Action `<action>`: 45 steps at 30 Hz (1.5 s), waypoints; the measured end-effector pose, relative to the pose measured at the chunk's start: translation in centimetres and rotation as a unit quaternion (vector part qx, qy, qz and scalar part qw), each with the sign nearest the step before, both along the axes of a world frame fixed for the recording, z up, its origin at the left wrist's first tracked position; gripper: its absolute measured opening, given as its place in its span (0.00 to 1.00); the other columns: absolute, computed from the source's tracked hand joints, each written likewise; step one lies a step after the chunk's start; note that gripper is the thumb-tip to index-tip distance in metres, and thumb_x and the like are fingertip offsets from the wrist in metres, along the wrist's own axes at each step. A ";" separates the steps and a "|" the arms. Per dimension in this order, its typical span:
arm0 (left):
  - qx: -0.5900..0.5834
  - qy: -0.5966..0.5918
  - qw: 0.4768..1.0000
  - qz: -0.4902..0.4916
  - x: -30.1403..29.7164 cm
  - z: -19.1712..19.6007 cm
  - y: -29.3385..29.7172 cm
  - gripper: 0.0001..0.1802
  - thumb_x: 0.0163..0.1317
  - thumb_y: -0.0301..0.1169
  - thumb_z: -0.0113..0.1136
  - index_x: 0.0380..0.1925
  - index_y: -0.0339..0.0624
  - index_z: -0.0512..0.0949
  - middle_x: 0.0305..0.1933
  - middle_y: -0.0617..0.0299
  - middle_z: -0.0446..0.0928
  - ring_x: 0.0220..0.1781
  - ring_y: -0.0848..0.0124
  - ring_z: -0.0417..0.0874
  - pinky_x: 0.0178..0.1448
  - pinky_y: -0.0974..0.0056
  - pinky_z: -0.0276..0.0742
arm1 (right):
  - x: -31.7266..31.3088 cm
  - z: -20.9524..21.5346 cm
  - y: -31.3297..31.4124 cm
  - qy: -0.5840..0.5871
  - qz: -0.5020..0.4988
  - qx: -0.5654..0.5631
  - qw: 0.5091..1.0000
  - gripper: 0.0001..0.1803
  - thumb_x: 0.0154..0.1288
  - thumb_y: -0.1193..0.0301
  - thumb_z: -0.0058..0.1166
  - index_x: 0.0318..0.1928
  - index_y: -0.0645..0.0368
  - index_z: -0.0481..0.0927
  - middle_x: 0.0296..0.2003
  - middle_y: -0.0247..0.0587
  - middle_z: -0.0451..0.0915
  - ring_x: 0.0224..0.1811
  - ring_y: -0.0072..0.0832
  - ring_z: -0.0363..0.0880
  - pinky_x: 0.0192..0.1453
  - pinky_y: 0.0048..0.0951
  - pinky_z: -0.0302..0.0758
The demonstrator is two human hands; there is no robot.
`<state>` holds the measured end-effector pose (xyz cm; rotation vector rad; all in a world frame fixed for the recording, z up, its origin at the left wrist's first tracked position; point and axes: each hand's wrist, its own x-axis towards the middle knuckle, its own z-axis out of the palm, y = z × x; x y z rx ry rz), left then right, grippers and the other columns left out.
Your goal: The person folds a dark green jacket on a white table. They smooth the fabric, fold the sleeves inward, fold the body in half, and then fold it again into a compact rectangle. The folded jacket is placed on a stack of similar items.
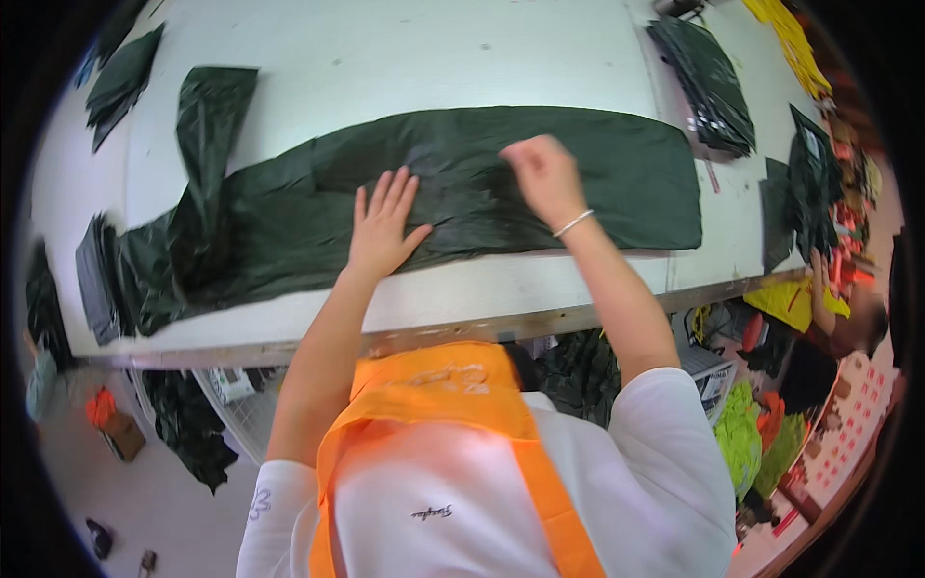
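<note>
A dark green, slightly shiny garment (617, 183) lies folded into a long strip across the white table. At its left end a sleeve-like piece (214, 111) sticks out toward the far side. My left hand (383, 231) rests flat on the middle of the garment, fingers spread and thumb out to the right. To the right of it, my right hand (545, 178) is over the garment with its fingers curled in; their undersides are hidden, so I cannot see whether cloth is in them. A thin pale bracelet circles that wrist.
Folded dark green bundles lie at the far right (708, 87), far left (125, 82) and near left (99, 279) of the white table (405, 58). Yellow cloth (790, 43) lies at the far right corner. Another person's hand (819, 270) is at the right edge.
</note>
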<state>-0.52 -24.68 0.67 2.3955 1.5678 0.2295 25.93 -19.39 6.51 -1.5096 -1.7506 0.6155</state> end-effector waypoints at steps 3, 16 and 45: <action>-0.018 0.022 1.000 -0.008 0.8 0.5 0.3 0.42 0.59 0.51 0.56 0.69 0.48 0.55 0.75 0.62 0.48 0.77 0.61 0.46 0.74 0.45 0.38 | 14.1 0.2 2.8 -0.072 -0.214 0.066 0.972 0.08 0.64 0.68 0.53 0.35 0.56 0.83 0.34 0.44 0.81 0.37 0.36 0.80 0.42 0.33 0.75; -0.051 0.107 0.993 0.023 0.0 1.9 -2.1 0.42 0.61 0.52 0.53 0.70 0.46 0.53 0.75 0.58 0.47 0.76 0.58 0.45 0.75 0.45 0.36 | 46.6 -16.0 6.6 -0.399 -0.353 -0.251 0.808 0.20 0.64 0.60 0.46 0.54 0.52 0.77 0.48 0.52 0.78 0.49 0.50 0.77 0.52 0.45 0.73; 0.066 -0.228 0.971 -0.023 1.1 0.6 1.1 0.11 0.50 0.30 0.66 0.35 0.44 0.81 0.36 0.63 0.76 0.39 0.63 0.77 0.42 0.62 0.76 | -8.1 0.2 -7.5 0.188 -0.048 -0.248 0.949 0.12 0.64 0.71 0.56 0.45 0.64 0.75 0.34 0.38 0.76 0.27 0.18 0.76 0.27 0.19 0.73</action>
